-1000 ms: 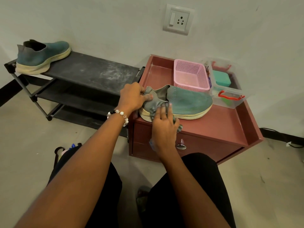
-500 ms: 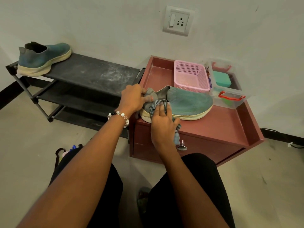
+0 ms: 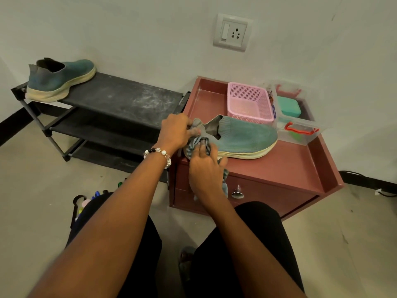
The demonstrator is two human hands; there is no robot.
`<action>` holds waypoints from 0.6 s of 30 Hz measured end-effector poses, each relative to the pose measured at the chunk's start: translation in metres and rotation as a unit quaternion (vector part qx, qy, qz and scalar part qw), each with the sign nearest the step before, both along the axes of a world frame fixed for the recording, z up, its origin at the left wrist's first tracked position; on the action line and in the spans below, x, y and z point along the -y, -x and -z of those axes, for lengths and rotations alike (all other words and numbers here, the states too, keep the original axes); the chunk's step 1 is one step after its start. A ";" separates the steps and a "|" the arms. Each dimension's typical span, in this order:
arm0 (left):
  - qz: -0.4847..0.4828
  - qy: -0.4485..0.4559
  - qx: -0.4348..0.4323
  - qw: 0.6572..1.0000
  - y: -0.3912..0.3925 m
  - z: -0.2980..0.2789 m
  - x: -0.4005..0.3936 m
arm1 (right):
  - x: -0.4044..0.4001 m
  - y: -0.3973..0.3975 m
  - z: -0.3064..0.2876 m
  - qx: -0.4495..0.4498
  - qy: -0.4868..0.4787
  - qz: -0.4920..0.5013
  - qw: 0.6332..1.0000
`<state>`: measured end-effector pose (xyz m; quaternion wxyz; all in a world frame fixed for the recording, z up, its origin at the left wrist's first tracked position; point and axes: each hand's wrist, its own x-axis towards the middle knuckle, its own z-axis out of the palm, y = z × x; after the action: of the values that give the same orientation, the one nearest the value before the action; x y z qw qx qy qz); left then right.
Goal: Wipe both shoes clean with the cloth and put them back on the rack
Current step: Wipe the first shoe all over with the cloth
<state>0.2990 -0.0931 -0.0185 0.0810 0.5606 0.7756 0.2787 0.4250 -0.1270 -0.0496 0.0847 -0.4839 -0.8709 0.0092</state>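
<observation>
A teal knit shoe (image 3: 247,139) with a cream sole lies on its side on the maroon cabinet top (image 3: 285,166), toe to the right. My left hand (image 3: 176,132) grips its heel collar. My right hand (image 3: 205,168) holds a grey striped cloth (image 3: 191,147) against the shoe's heel side, with the cloth's tail hanging below the hand. The second teal shoe (image 3: 60,80) stands at the left end of the black rack's top shelf (image 3: 129,97).
A pink basket (image 3: 249,103) and a clear box with red handles (image 3: 298,130) sit at the back of the cabinet. A drawer knob (image 3: 237,193) faces me. The wall with a socket (image 3: 233,32) is close behind. A bag of markers (image 3: 90,201) lies on the floor by my left knee.
My right hand has slid the cloth up along the shoe's heel side. My left hand keeps its grip on the collar. The shoe has hardly moved.
</observation>
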 end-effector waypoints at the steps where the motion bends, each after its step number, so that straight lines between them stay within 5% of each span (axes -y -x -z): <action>1: 0.004 0.003 -0.005 1.000 0.000 0.000 0.000 | -0.004 -0.002 -0.002 0.013 0.000 -0.002 1.000; 18: 0.016 0.009 -0.026 1.000 0.001 0.001 -0.002 | -0.032 -0.008 -0.019 0.034 0.005 0.038 0.999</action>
<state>0.2982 -0.0907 -0.0192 0.0707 0.5792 0.7708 0.2558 0.4325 -0.0949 -0.0303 0.0526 -0.5175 -0.8540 -0.0064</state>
